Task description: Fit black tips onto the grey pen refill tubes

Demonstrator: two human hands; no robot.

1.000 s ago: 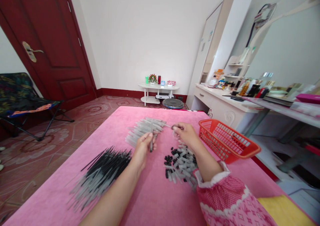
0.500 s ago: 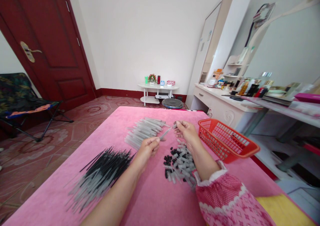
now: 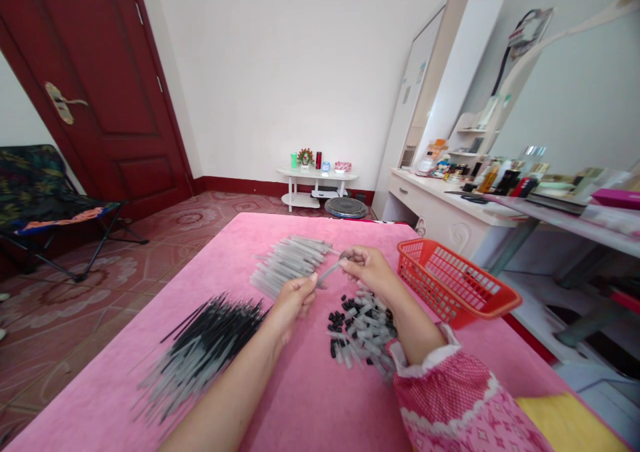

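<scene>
My left hand (image 3: 296, 297) is closed around the lower end of a clear pen barrel (image 3: 329, 272), which slants up to the right. At the barrel's far end, my right hand (image 3: 364, 264) pinches a small dark pen plug, mostly hidden by the fingers. Beyond my left hand lies a pile of clear pen barrels (image 3: 290, 259). Black ink refills (image 3: 210, 345) with pale tubes are heaped to the left. Below my right hand is a pile of clear pen caps (image 3: 367, 325), with small black plugs (image 3: 336, 320) at its left side.
An orange-red plastic basket (image 3: 453, 285) stands at the table's right edge. Pink cloth (image 3: 300, 399) covers the table, and a yellow cloth (image 3: 565, 422) lies at the near right corner. A dressing table (image 3: 450, 205) holding bottles stands beyond the basket.
My right hand has come down slightly onto the barrel's tip, closing the small gap between the dark plug and the barrel. My left hand has barely moved.
</scene>
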